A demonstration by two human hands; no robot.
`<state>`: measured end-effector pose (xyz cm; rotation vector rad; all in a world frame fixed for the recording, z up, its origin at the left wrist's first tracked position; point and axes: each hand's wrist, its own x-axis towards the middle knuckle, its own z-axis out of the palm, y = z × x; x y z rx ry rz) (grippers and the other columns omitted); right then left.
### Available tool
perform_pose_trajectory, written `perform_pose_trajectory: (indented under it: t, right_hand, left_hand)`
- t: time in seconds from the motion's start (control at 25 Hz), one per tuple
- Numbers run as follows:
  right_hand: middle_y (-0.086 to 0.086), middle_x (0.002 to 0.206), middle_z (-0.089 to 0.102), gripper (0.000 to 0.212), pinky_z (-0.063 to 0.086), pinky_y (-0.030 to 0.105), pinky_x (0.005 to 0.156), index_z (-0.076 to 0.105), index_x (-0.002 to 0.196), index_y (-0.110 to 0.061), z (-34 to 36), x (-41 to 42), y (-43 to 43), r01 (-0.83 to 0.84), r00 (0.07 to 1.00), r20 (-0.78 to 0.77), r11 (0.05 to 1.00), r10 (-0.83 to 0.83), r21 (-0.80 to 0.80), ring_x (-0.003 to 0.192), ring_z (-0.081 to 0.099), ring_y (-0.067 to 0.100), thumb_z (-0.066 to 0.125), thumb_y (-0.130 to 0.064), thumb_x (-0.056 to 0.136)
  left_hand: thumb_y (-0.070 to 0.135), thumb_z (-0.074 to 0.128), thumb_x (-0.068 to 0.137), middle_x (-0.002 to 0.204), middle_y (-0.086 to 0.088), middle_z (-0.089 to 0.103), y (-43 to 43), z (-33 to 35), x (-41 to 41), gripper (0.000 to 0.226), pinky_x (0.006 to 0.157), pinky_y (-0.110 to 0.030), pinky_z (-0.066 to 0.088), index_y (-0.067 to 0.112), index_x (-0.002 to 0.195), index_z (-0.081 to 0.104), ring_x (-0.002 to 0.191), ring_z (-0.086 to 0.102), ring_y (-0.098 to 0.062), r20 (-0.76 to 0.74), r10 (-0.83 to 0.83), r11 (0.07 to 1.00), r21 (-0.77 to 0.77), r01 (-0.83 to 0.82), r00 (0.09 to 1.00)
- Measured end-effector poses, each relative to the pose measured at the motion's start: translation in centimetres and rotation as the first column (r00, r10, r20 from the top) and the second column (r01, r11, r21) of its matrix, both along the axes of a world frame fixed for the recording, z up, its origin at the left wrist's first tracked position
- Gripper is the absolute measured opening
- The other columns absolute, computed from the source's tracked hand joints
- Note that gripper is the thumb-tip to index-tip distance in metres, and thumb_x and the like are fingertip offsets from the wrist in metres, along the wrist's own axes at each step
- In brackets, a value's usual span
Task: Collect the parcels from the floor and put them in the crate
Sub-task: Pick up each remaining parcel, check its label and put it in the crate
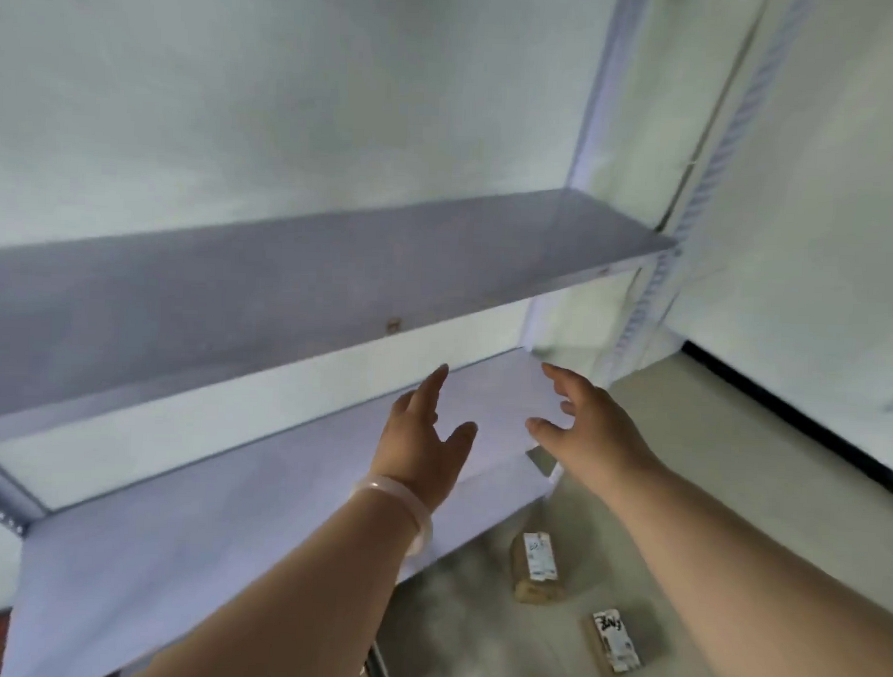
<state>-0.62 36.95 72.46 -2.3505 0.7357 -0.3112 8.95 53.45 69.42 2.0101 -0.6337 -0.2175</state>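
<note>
Brown-paper parcels, two: one (536, 567) and another (617, 646) lie on the floor beside the shelf (257, 488), labels up. Probably light, stiff and box-like; best gripped across the short sides. Crate not in view. Left hand (423, 438) and right hand (590, 427) outstretched above the shelf, fingers spread, holding nothing.

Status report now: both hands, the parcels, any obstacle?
Left hand, right hand open, empty, above grey metal shelf. Two brown labelled parcels on floor. Crate unseen.
</note>
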Motion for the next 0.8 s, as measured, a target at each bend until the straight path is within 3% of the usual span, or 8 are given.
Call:
perform_pose_trajectory:
  t: [0.2,0.44,0.64,0.8]
  right_hand:
    - [0.000,0.144,0.044,0.072,0.044,0.034,0.100,0.032,0.144,-0.038,10.6,-9.3,-0.3,0.187,0.976,0.109,0.982,-0.190,0.037,0.123,0.051,0.018,0.069,-0.036,0.082]
    - [-0.002,0.143,0.046,0.074,0.044,0.030,0.099,0.031,0.145,-0.038,19.9,-18.4,-1.5,0.328,0.930,0.195,0.943,-0.313,-0.051,0.125,0.051,0.015,0.069,-0.040,0.081]
    - [-0.006,0.138,0.049,0.072,0.043,0.026,0.096,0.033,0.143,-0.039,24.2,-23.6,-4.4,0.405,0.875,0.305,0.913,-0.375,-0.040,0.119,0.054,0.011,0.069,-0.040,0.081]
    - [-0.005,0.136,0.052,0.071,0.046,0.032,0.098,0.035,0.142,-0.039,23.5,-26.0,-8.4,0.427,0.862,0.311,0.904,-0.400,-0.022,0.115,0.056,0.013,0.071,-0.038,0.081]
  left_hand:
    - [0.039,0.060,0.088,0.146,-0.002,0.039,-3.8,10.5,-5.5,0.068,0.105,-0.036,0.042,0.038,0.146,0.024,0.125,0.049,-0.020,0.065,-0.191,0.981,-0.032,0.193,0.979]
    - [0.040,0.062,0.086,0.145,0.000,0.042,-9.7,20.1,-12.4,0.070,0.107,-0.040,0.040,0.038,0.146,0.025,0.130,0.045,-0.020,0.166,-0.396,0.903,-0.106,0.415,0.903]
    - [0.036,0.063,0.085,0.144,-0.001,0.044,-13.4,24.0,-17.3,0.072,0.107,-0.037,0.040,0.039,0.146,0.024,0.129,0.046,-0.020,0.160,-0.485,0.850,-0.148,0.506,0.860]
    - [0.038,0.063,0.085,0.144,-0.001,0.044,-17.0,23.8,-18.9,0.073,0.106,-0.039,0.041,0.039,0.147,0.024,0.126,0.049,-0.021,0.178,-0.491,0.852,-0.108,0.513,0.853]
